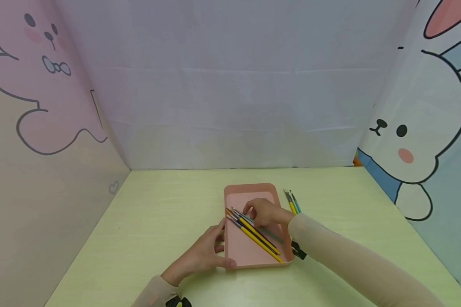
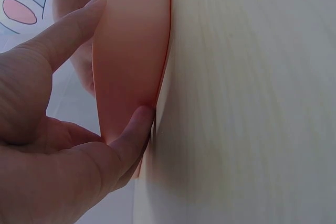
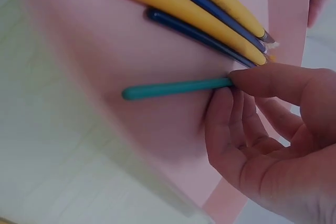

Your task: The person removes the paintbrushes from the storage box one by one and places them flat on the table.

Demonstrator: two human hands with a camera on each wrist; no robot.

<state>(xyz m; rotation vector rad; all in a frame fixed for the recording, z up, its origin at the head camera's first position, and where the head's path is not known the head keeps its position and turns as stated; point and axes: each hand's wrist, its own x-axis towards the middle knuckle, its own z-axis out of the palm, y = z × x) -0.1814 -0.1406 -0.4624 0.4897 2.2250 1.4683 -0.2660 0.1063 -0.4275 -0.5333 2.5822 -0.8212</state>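
At lower centre, the right hand (image 1: 266, 212) pinches a green brush (image 3: 178, 88) over a pink tray (image 1: 240, 251) — its grip nearly closed, beside yellow and blue brushes (image 1: 253, 238). The left hand (image 1: 204, 248) grips the tray's lower-left corner. Seemingly, brushes are being laid in; next calls for loosening the right grip. No writing is legible.

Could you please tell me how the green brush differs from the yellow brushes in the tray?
The green brush has a thin handle; the yellow brushes have thicker ones. The green brush is pinched in the right hand, while the yellow brushes lie in the tray. Green and yellow handles alike are straight, with rounded ends.
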